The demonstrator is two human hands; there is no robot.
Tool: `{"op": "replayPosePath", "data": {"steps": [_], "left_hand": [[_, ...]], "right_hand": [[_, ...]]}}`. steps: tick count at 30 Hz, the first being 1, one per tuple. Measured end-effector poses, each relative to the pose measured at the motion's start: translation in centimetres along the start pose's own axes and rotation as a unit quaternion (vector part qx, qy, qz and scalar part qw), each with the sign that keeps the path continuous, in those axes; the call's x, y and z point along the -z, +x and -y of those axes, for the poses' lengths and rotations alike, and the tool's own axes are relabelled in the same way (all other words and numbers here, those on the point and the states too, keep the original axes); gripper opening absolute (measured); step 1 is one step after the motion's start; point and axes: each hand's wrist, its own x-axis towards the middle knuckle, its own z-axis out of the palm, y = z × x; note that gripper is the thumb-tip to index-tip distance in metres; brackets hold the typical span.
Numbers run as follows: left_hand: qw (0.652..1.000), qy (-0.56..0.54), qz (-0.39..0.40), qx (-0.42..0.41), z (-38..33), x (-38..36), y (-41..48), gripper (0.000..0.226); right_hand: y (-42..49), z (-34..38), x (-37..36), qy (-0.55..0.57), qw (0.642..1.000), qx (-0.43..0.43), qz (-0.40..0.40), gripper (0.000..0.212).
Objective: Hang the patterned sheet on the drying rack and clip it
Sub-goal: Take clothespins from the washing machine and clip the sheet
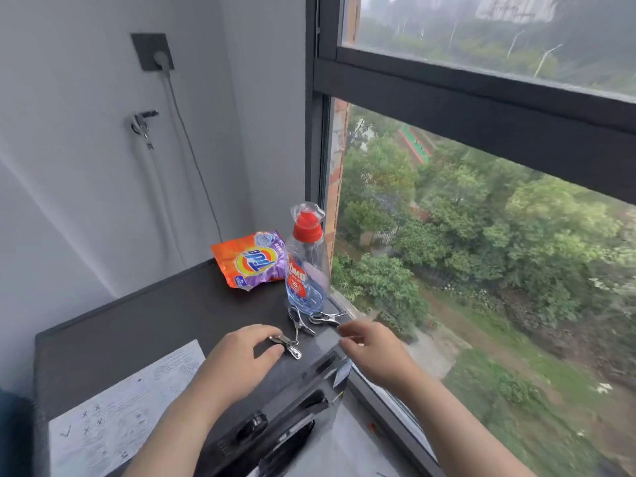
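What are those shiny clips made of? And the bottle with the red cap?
The clips look like metal: silvery, with bright glints. The bottle is probably clear plastic: you can see right through it.

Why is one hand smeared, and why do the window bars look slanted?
Head view: the right hand is motion-blurred, the left hand pinching a metal clip looks sharper; the wide-angle lens tilts and bows the window frame; hazy daylight is soft, with faint shadows.

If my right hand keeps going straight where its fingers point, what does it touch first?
Probably the rightmost metal clip, lying just ahead of the right hand at the edge of the washing machine; motion blur makes depth uncertain.
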Motion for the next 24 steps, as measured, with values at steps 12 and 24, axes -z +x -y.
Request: {"op": "replayPosePath", "data": {"steps": [12, 24], "left_hand": [[0.987, 0.09, 0.096, -0.096, 8.3, -6.4, 9.3, 0.024], [0.974, 0.107, -0.029, -0.197, 10.9, -8.7, 10.8, 0.014]], "right_hand": [[11.0, -2.4, -8.4, -0.148, 0.983, -0.109, 0.007, 0.021], [12.7, -3.8, -10.4, -0.202, 0.974, -0.106, 0.002, 0.02]]}}
